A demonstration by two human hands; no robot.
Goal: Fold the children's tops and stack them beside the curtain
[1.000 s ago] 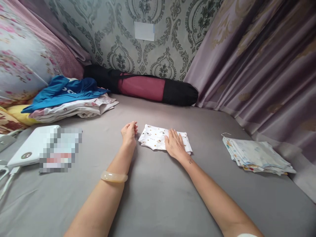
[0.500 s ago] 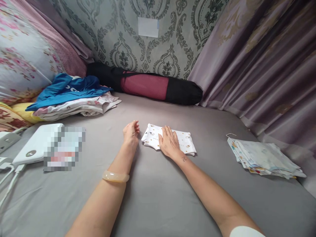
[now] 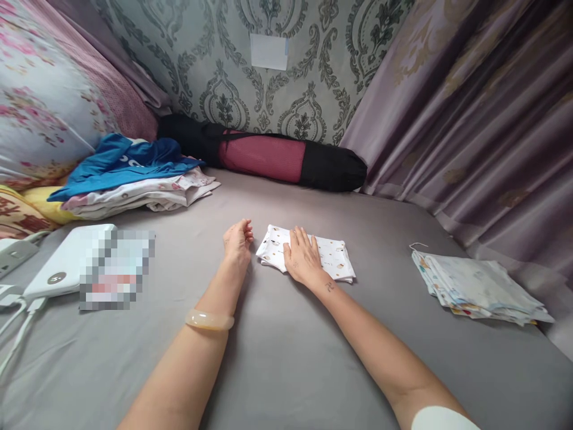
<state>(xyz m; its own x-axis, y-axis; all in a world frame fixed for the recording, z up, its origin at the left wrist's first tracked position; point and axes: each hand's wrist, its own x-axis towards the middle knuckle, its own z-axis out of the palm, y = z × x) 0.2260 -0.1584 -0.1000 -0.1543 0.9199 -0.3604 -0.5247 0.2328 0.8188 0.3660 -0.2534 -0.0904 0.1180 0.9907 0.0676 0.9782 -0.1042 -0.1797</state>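
Note:
A folded white cloth with a small scattered print (image 3: 335,258) lies flat on the grey bedsheet (image 3: 286,352). Resting palm down on its middle is my right hand (image 3: 304,255), fingers stretched out and covering part of the print. My left hand (image 3: 237,239) sits on the sheet just left of the cloth, apart from it, with its fingers curled in and nothing visible in them. A pale bangle (image 3: 209,320) circles my left forearm.
At the right lies a stack of folded cloths (image 3: 481,286). A blue garment (image 3: 120,164) tops a clothes pile at the left. Nearer are a white power bank (image 3: 67,269) with cables and a blurred packet (image 3: 119,272). A black and red bag (image 3: 264,156) lies along the wall.
My right hand has slid slightly left across the folded cloth, still flat. My left hand has stayed in place.

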